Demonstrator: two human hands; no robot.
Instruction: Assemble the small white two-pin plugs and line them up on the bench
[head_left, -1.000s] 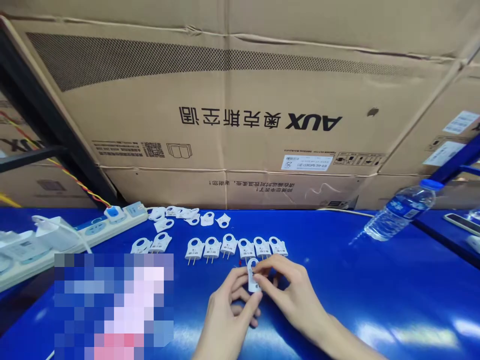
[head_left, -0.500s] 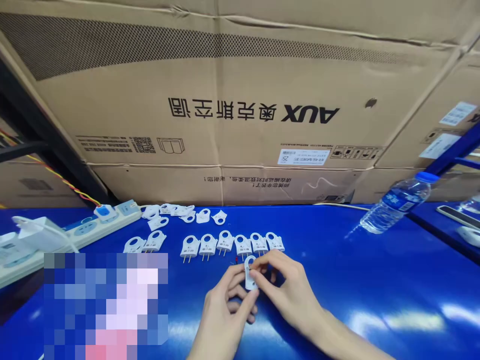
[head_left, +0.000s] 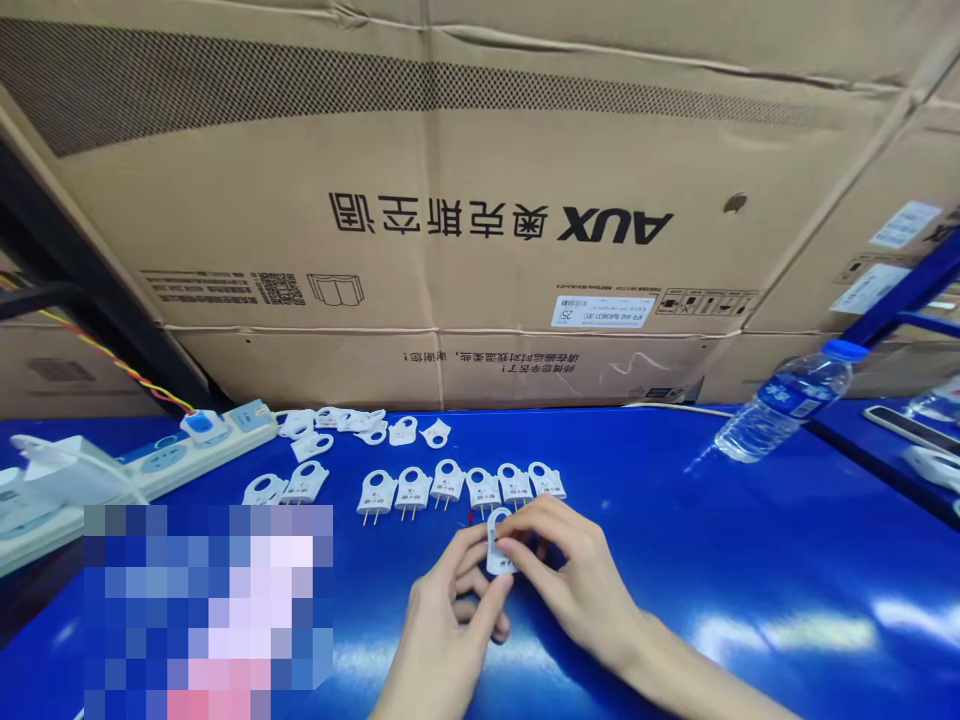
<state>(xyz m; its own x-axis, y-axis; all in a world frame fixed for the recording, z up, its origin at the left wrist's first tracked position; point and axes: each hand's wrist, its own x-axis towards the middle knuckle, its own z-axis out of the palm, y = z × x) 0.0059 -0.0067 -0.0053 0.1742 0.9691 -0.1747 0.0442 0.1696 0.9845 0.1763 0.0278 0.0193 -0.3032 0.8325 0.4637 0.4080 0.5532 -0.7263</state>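
Between both hands, over the front middle of the blue table (head_left: 645, 560), is a white plug housing (head_left: 496, 556) with a ring-shaped handle at its top. My left hand (head_left: 457, 600) closes on its left side and lower edge, thumb near the bottom. From the right, my right hand (head_left: 574, 565) pinches the housing with thumb and forefinger, covering its right side. Just behind the hands stands a row of several white ring-handled plugs (head_left: 413, 490), metal prongs pointing toward me. A small red part (head_left: 471, 517) lies beside the held housing.
More white ring-handled pieces (head_left: 403, 431) lie loosely farther back. A power strip (head_left: 214, 447) with plugs and cables runs along the left. A large cardboard box (head_left: 450, 270) stands behind the table, and a water bottle (head_left: 787, 400) leans at the right. A pixelated patch hides the front left.
The view has shifted slightly. The housing has turned a little between my fingers, and the dark marks low on its face look different. Both hands keep their grip.
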